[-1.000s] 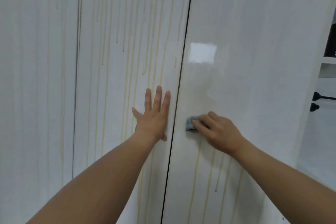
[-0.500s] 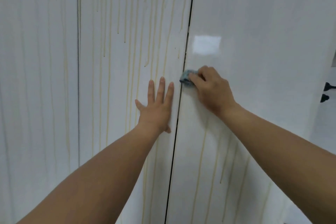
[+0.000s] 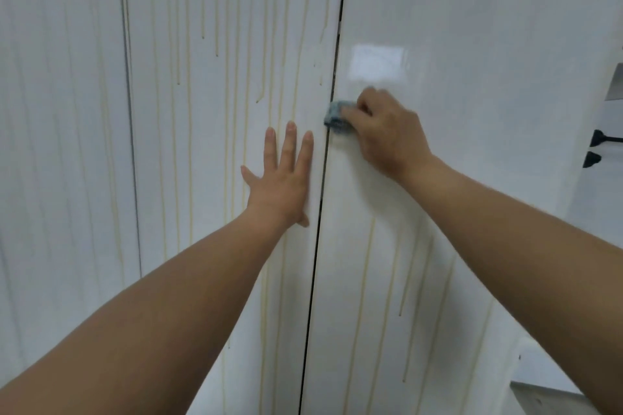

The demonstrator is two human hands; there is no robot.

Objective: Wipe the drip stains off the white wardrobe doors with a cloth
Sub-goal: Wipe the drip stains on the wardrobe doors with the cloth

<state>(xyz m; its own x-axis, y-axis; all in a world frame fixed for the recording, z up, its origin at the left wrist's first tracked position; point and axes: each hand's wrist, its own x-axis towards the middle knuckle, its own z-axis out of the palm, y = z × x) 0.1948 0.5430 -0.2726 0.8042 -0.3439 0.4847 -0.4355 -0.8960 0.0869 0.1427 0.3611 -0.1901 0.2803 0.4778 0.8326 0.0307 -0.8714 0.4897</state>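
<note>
Three white wardrobe doors fill the view. The middle door (image 3: 219, 77) carries many yellowish drip stains (image 3: 247, 87) from top to bottom. My left hand (image 3: 279, 178) presses flat on it with straight fingers, just left of the dark gap. On the right door (image 3: 472, 44), my right hand (image 3: 387, 131) grips a small blue-grey cloth (image 3: 335, 116) against its left edge at the gap. The right door looks clean above my hand; drip streaks (image 3: 367, 280) run down it below my hand.
The left door (image 3: 60, 145) shows faint streaks. Past the right door's edge, black hooks or handles (image 3: 603, 148) stick out from a white wall, and a shelf opening (image 3: 615, 81) sits above them.
My right hand carried the cloth from lower on the right door up to its left edge beside the gap. My left hand stayed flat on the middle door.
</note>
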